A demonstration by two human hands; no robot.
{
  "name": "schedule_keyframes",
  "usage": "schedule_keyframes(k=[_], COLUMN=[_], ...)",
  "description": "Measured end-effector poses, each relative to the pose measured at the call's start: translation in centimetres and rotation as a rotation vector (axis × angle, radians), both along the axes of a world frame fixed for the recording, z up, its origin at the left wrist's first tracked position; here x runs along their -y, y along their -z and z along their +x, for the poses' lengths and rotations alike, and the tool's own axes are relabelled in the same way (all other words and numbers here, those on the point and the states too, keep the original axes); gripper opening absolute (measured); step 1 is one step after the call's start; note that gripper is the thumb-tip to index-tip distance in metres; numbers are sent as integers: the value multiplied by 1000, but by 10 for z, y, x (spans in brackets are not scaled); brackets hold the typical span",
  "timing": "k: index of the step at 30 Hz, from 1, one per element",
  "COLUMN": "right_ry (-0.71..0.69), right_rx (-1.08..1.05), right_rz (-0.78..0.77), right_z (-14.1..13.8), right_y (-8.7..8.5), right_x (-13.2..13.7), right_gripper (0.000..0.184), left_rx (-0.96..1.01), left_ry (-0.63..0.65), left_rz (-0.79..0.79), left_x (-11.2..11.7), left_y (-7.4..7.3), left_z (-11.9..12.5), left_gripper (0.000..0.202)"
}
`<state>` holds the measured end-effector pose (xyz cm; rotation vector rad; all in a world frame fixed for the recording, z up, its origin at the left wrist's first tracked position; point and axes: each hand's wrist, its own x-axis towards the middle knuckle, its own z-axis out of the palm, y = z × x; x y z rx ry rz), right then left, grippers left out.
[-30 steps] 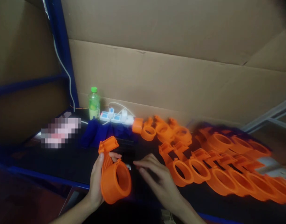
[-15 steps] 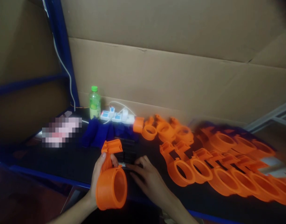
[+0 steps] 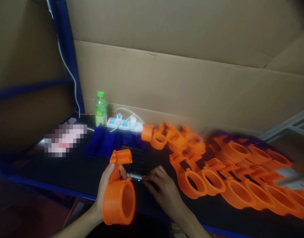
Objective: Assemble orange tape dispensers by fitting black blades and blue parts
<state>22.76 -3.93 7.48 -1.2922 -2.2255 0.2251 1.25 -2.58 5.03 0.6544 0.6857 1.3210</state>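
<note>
My left hand [image 3: 106, 188] is closed around the ribbed neck of an orange plastic part [image 3: 118, 201]. This part has a wide open ring at the bottom and a short bracket at the top, and I hold it upright above the black table. To its right, my right hand [image 3: 162, 188] has its fingertips pinched at the right end of a thin silver rod [image 3: 135, 177]. The rod's left end runs behind the orange part, near my left fingers. Dark bar-like pieces [image 3: 137, 158] lie just behind the rod; their kind is unclear.
Several more orange ring parts [image 3: 191, 183] stand in rows on the right and at the back. Blue cloth [image 3: 104, 142], a green-capped bottle [image 3: 101, 110] and a white power strip [image 3: 122, 124] with cables sit near the cardboard wall [image 3: 167, 82]. A blurred-out item [image 3: 65, 140] lies left.
My right hand has shifted slightly to the right, and more of the silver rod shows between the hands. The left hand and its orange part have barely moved.
</note>
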Motion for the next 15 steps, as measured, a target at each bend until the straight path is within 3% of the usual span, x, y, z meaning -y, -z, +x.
schedule_keyframes(k=[15], right_ry=[28], right_rx=[-33], right_rz=[6], right_z=[24], right_y=[-4], right_x=[6], right_gripper=[18], left_rx=[73], left_ry=[61], left_rz=[-30], left_x=[1], left_y=[-5], left_z=[0], left_gripper=[42])
